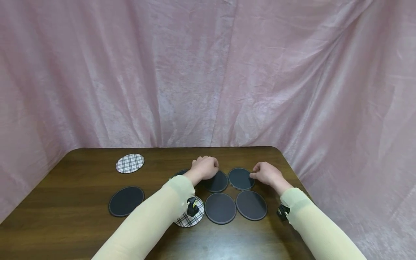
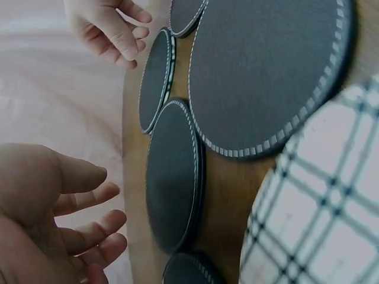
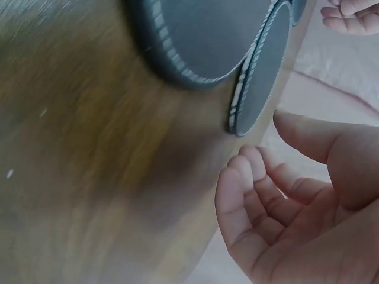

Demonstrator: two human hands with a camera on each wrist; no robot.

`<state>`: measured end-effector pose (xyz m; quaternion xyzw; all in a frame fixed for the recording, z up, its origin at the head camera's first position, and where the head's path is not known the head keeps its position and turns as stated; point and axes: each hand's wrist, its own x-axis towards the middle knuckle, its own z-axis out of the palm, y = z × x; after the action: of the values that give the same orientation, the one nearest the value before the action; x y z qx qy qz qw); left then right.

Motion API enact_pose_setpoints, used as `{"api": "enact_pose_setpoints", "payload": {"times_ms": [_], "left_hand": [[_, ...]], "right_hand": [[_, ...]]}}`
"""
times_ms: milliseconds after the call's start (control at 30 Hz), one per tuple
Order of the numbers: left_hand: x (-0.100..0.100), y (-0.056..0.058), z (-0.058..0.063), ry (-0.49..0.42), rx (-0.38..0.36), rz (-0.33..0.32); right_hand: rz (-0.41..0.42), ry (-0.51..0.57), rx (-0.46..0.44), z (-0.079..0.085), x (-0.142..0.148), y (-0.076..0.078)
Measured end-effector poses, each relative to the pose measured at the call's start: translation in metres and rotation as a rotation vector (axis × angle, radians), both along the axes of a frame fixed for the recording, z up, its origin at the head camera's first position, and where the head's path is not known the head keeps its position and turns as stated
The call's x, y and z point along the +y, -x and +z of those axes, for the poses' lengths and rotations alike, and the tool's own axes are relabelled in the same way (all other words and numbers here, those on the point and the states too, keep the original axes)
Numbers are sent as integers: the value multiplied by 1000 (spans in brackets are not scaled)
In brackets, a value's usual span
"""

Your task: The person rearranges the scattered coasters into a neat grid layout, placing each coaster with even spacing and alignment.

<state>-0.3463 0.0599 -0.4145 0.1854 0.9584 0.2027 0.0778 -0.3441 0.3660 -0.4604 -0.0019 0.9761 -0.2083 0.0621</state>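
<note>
Round dark coasters with stitched rims lie close together on the table. My left hand (image 1: 204, 168) is over the back middle coaster (image 1: 217, 182); the left wrist view shows its thumb and fingers apart, with nothing between them. Beside the right edge of the back right coaster (image 1: 240, 178) is my right hand (image 1: 268, 174), fingers loosely bent and holding nothing. That coaster's side shows a black-and-white pattern in the left wrist view. Two more dark coasters, one left (image 1: 220, 208) and one right (image 1: 251, 205), form the front row. A plaid coaster (image 1: 186, 221) is partly hidden by my left forearm.
Further left on the wooden table (image 1: 81, 187) lie another dark coaster (image 1: 126, 201) and a plaid coaster (image 1: 130, 163) behind it. One more dark coaster (image 1: 180, 172) shows partly behind my left wrist. A pink curtain (image 1: 195, 72) hangs beyond the table's back edge.
</note>
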Motion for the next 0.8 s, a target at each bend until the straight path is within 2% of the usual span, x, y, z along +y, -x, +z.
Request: {"api": "enact_pose_setpoints", "payload": {"times_ms": [100, 233, 367, 533, 800], "left_hand": [[-12, -1, 1, 1, 2, 8], [-33, -9, 10, 8, 26, 7], [-53, -18, 18, 22, 62, 6], [-80, -27, 22, 24, 101, 21], [-120, -37, 25, -2, 108, 51]], "right_hand": [[-14, -15, 8, 36, -30, -26], [2, -33, 49, 56, -55, -45], [8, -38, 68, 59, -72, -49], [30, -13, 76, 62, -91, -50], [45, 27, 94, 69, -122, -52]]}}
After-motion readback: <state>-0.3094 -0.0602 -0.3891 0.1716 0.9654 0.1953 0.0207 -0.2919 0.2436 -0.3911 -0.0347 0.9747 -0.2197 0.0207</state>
